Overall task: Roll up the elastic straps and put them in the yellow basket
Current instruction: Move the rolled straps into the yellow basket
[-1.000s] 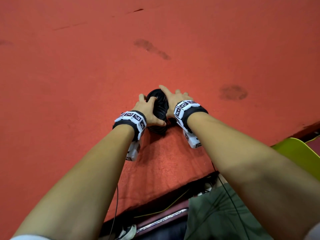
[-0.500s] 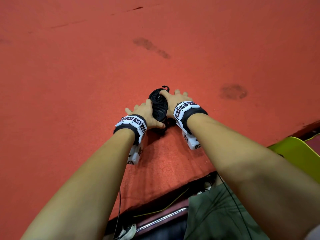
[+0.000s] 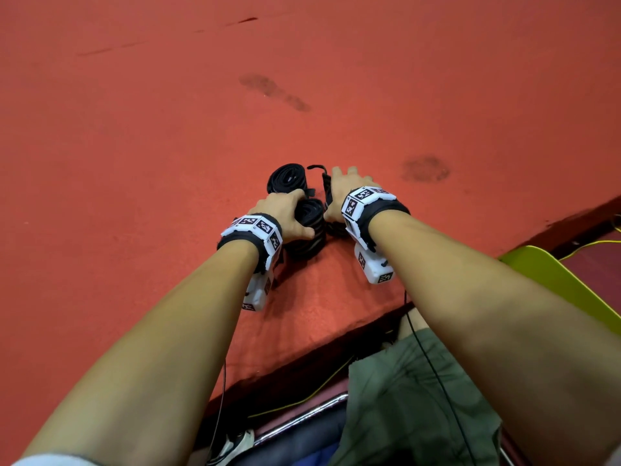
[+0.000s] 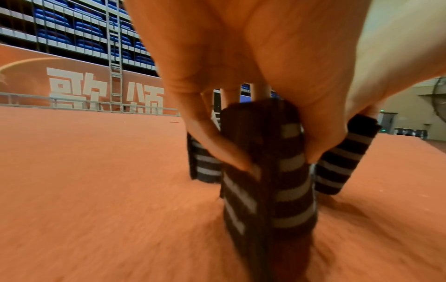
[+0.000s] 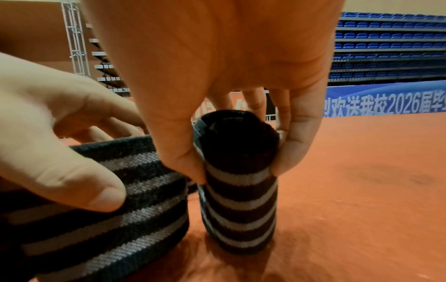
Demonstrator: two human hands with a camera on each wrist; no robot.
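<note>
Three rolled black straps with grey stripes stand on the red carpet. My left hand [image 3: 292, 210] pinches the near roll [image 3: 311, 227] from above, thumb and fingers on its sides; the left wrist view shows this roll [image 4: 282, 183] upright. My right hand [image 3: 346, 183] grips a second roll [image 3: 327, 196], mostly hidden under the palm; the right wrist view shows thumb and fingers round that roll [image 5: 241, 200]. The third roll [image 3: 288, 178] stands free just beyond my left hand. A yellow-green plastic edge [image 3: 554, 280], maybe the basket, shows at the right.
The red carpeted platform [image 3: 168, 146] stretches far ahead and to both sides, with dark stains. Its near edge [image 3: 336, 344] drops just below my wrists, with cables, a metal bar and my green-clad lap beneath. Railings and blue seating stand in the distance.
Both hands were pressing the rolls together as one bundle. Now the bundle has come apart: each hand holds its own roll, and one roll stands alone on the far side.
</note>
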